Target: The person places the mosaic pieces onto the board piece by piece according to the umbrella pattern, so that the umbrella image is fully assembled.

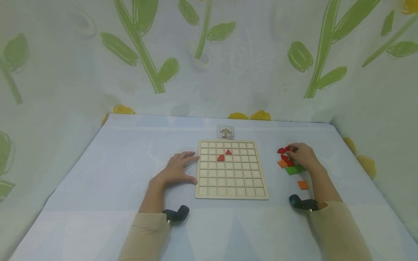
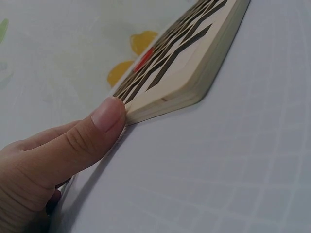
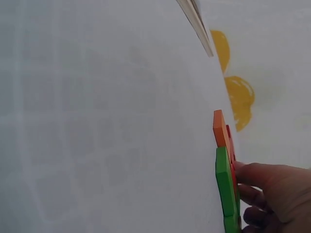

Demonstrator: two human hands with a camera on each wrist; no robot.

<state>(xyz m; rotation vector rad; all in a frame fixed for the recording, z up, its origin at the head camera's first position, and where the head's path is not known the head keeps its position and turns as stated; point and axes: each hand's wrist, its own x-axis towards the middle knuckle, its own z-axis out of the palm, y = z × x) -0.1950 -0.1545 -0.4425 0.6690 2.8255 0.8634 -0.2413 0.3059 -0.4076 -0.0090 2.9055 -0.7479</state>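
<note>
A square wooden grid board [image 1: 232, 198] lies on the table. On it are a red quarter-round piece [image 1: 221, 158] and a red triangle [image 1: 228, 152]. My left hand [image 1: 177, 168] is at the board's left edge, thumb and fingers spread; in the left wrist view the thumb [image 2: 82, 138] touches the board's side. To the right, my right hand [image 1: 303, 155] is at a pile of red pieces [image 1: 281, 150], a green piece [image 1: 291, 170] and an orange piece [image 1: 282, 164]. A red piece shows between its thumb and forefinger; whether they pinch it is unclear.
A small pattern card [image 1: 225, 132] lies just beyond the board's far edge. Apart from the pile, a single orange piece [image 1: 303, 185] lies nearer the right wrist. Patterned cloth walls rise along the table's back and sides.
</note>
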